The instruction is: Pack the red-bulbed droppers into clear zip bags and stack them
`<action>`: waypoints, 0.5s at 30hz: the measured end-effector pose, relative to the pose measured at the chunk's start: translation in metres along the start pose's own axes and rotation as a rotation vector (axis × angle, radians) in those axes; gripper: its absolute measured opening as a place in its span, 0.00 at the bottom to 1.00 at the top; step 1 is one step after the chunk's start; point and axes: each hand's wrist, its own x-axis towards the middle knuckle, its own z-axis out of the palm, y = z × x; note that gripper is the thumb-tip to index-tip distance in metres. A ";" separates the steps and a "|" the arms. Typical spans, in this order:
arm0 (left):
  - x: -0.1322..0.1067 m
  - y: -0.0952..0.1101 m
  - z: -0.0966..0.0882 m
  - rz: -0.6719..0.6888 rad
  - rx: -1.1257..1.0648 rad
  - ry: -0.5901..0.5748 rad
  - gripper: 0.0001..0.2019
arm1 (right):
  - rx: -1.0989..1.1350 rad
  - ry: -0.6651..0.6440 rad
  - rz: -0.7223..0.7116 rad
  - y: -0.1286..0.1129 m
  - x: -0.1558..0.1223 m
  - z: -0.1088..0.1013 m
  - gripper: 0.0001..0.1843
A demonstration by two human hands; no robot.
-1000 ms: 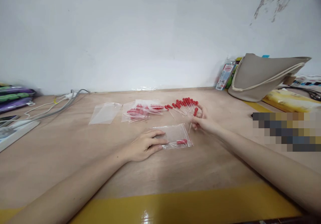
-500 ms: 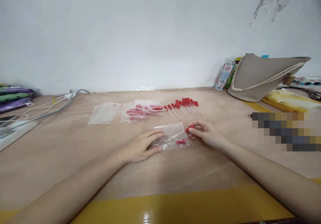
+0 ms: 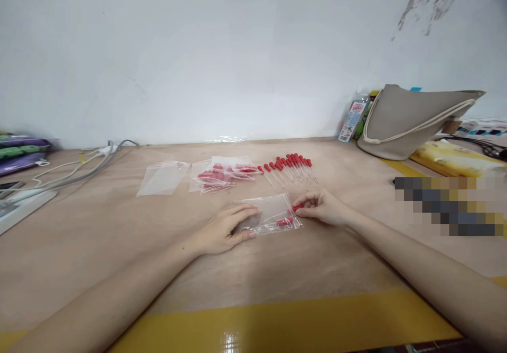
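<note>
The near side of my grip lay open; its left and far sides were crowded.
From the pinch of my right hand [image 3: 322, 208] on a red-topped dropper [image 3: 299, 207], I had a broad run of tabletop [image 3: 293, 274] on the near side, bounded to the right by the right forearm [image 3: 396, 250]. Just left of the grip, the clear bag [image 3: 269, 205], with the left hand [image 3: 227, 229] spread over its other end, blocked a low pass. Beyond the grip, the loose droppers [image 3: 288, 163] left only a narrow strip; the filled bags [image 3: 216, 177] stood farther left. Well to the right, the gray pouch [image 3: 415, 123] walled off the far corner.
</note>
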 end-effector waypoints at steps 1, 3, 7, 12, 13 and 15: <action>0.000 0.000 0.000 -0.004 0.000 -0.002 0.22 | 0.042 0.015 -0.007 -0.002 -0.001 0.005 0.18; 0.000 0.000 0.001 -0.010 0.006 -0.007 0.23 | 0.131 0.062 -0.022 -0.006 -0.002 0.015 0.19; 0.000 -0.001 0.001 -0.006 0.003 -0.005 0.22 | 0.201 0.088 0.037 -0.014 -0.006 0.025 0.20; 0.000 0.001 -0.001 -0.009 0.004 -0.013 0.21 | 0.130 0.022 0.199 -0.021 -0.011 0.015 0.20; 0.000 0.001 -0.001 -0.010 0.007 -0.015 0.21 | 0.118 0.018 0.208 -0.021 -0.012 0.014 0.19; 0.000 0.001 -0.001 -0.010 0.013 -0.018 0.21 | 0.099 -0.012 0.221 -0.020 -0.014 0.011 0.19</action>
